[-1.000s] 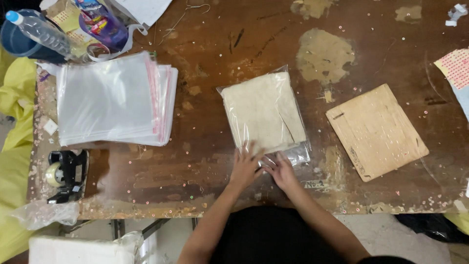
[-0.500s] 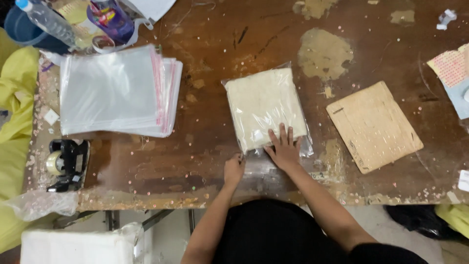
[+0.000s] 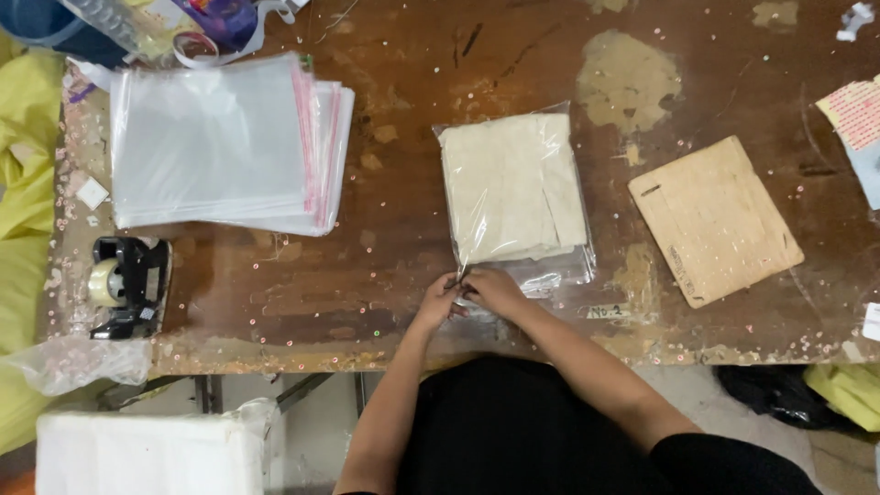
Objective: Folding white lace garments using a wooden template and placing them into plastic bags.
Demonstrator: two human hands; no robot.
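Observation:
A clear plastic bag [image 3: 515, 191] with a folded cream cloth inside lies in the middle of the worn wooden table [image 3: 412, 266]. My left hand [image 3: 438, 300] and my right hand [image 3: 493, 290] meet at the bag's near-left corner. The fingers of both pinch the open plastic end of the bag there. The pinched edge itself is mostly hidden by the fingers.
A stack of empty clear bags [image 3: 225, 142] lies at the left. A black tape dispenser [image 3: 128, 286] sits at the near-left edge. A thin wooden board [image 3: 713, 218] lies at the right. Bottles and bags crowd the far-left corner. A white bundle [image 3: 151, 449] sits below the table.
My right hand has come back off the top of the bagged cloth to its near-left corner, where both hands now pinch the plastic edge. The view has shifted slightly.

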